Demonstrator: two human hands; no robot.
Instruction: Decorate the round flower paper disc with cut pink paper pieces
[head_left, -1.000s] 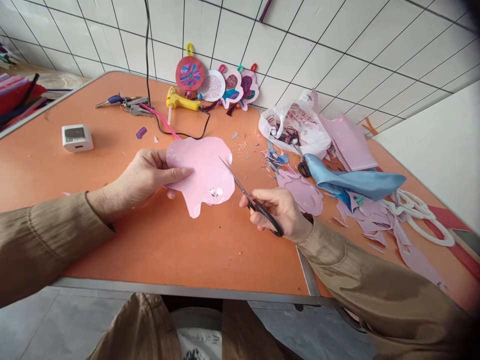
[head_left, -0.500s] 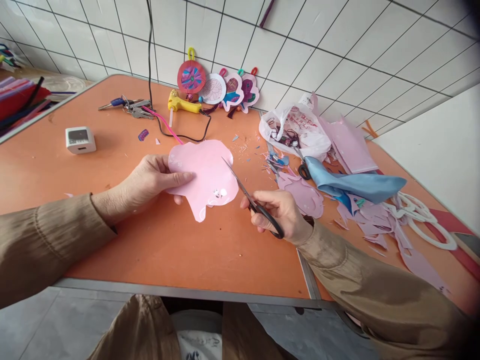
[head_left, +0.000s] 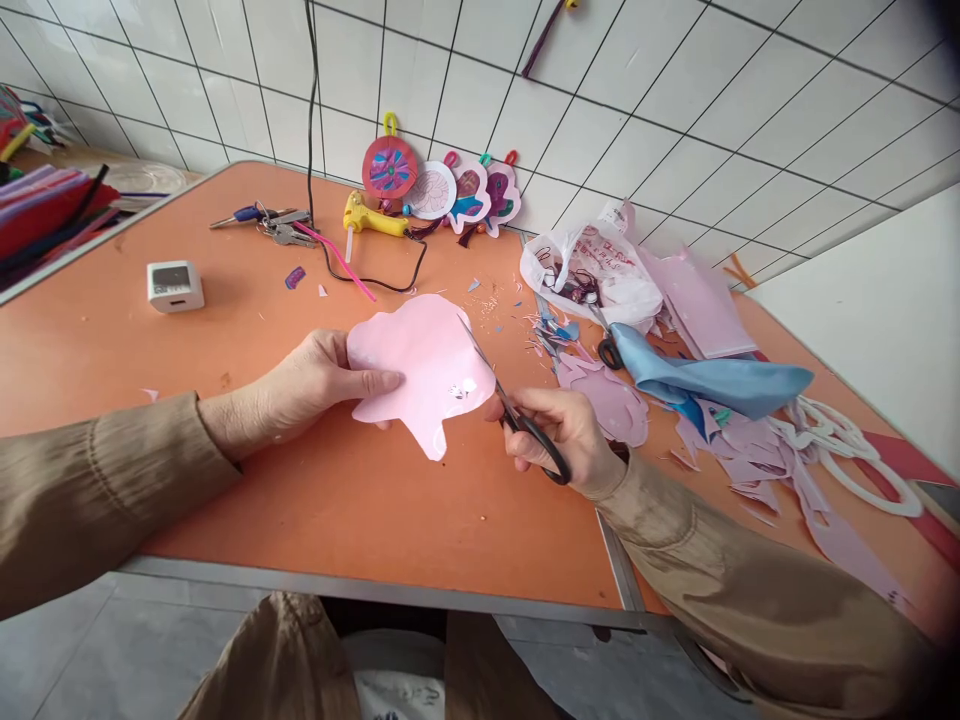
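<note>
A pink paper cutout with a wavy outline is pinched at its left edge by my left hand, the thumb lying on top. My right hand grips black-handled scissors. Their blades lie along the right edge of the pink paper, pointing up and to the left. The paper is held above the orange table. A small glossy patch and dark print show near its lower right.
A yellow glue gun, keys and a white charger lie behind. Finished ornaments lean on the tiled wall. To the right are a plastic bag, blue ribbon and pink scraps.
The pink paper has turned and shifted slightly right, its lower point swinging right. My left hand moved with it. The scissors stay at its right edge. The camera view has shifted a little.
</note>
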